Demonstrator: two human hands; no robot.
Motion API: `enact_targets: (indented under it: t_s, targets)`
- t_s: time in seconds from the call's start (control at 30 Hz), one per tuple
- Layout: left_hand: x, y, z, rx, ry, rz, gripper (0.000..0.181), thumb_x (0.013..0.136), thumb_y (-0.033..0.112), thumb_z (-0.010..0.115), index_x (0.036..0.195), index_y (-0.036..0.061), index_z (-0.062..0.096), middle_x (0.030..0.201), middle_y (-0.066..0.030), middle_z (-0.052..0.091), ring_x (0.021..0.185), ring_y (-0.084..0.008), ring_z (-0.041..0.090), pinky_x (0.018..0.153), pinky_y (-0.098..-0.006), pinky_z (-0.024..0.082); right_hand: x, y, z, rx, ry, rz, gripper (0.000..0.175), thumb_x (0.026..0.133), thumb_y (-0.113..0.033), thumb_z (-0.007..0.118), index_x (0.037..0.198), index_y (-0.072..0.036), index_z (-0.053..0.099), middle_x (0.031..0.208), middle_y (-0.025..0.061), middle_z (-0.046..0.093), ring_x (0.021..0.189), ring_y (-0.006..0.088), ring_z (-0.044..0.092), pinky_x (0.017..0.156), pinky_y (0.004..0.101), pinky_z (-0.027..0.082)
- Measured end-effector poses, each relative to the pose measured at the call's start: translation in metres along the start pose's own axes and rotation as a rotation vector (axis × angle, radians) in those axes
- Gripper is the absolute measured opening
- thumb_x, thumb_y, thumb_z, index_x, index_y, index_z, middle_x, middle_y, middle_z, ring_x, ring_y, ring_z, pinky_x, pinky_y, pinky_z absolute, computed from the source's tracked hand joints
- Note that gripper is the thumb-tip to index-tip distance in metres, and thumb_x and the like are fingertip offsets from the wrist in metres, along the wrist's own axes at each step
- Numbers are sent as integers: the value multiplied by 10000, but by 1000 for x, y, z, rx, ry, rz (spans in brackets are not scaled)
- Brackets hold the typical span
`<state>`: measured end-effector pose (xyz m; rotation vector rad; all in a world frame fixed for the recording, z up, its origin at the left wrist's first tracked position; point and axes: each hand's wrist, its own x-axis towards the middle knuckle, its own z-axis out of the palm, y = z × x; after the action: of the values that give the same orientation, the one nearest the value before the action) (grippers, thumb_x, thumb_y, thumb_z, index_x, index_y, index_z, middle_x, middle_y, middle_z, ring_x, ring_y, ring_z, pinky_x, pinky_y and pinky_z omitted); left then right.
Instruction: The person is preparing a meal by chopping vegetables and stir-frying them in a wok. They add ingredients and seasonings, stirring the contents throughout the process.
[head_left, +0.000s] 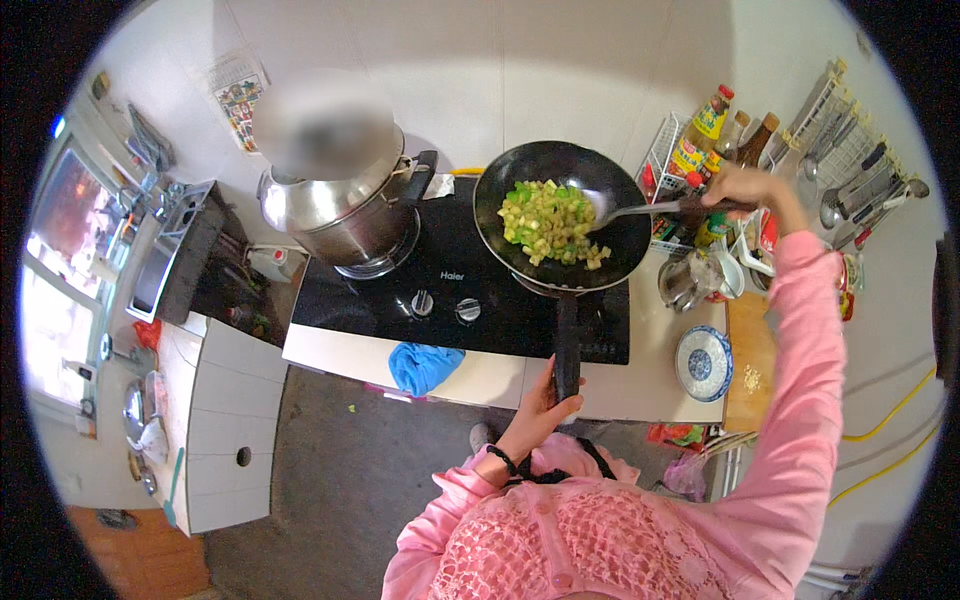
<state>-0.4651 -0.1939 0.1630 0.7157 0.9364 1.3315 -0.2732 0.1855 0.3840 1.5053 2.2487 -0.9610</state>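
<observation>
A black wok (510, 259) sits on the right burner of the black gas stove (360, 307). My left hand (544, 405) grips the wok's black handle (568, 341), which points towards me. In the wok lie diced green vegetables (547, 221), pale and bright green. My right hand (742, 191), slightly blurred, holds the dark handle of a metal spatula (637, 211). The spatula's head is inside the wok, touching or close to the right side of the vegetables.
A large lidded steel pot (341, 225) stands on the left burner. A blue cloth (425, 367) lies on the counter's front edge. Rightwards are a wire rack with sauce bottles (701, 135), a metal pitcher (686, 281), a blue-and-white bowl (703, 364), a wooden cutting board (742, 337) and hanging utensils (847, 195).
</observation>
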Motion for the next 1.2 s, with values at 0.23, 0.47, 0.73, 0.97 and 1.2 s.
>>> enact_targets:
  t_s: [0.23,0.47,0.73,0.97,1.2]
  targets:
    - [4,-8,-6,45,-39,16,814,859,78,625,1463,79,79,1159,-69,541,1013,-103,507,872,-250,415,23,30,105,444,121,-301,295,779,-134,687,1063,-52,671,598,-13,585,458,35,482,413,215,368]
    - [2,-1,-7,-20,-53,5,808,849,78,639,1457,79,108,1152,-54,534,958,-97,503,830,-249,425,-82,15,135,-458,787,-582,407,676,-97,740,1068,-184,673,662,77,522,594,257,537,538,338,417]
    - [1,1,-5,3,-31,-28,807,852,58,625,1460,89,96,1156,-69,539,933,-95,513,784,-241,443,-183,20,100,-566,903,-456,410,603,-80,750,1002,-157,696,711,70,533,622,243,542,558,343,419]
    - [0,3,-4,20,-20,-21,797,852,49,621,1460,86,108,1151,-64,538,948,-89,507,811,-237,431,-139,-24,119,-746,779,-491,350,664,-123,704,1011,-163,687,686,91,492,652,284,550,584,402,427]
    - [-2,-1,-4,11,0,29,740,867,54,602,1452,87,151,1192,-83,523,1011,-110,507,850,-251,432,-112,-26,78,-719,799,-339,299,708,-238,715,992,-150,687,761,124,611,641,302,603,585,399,484]
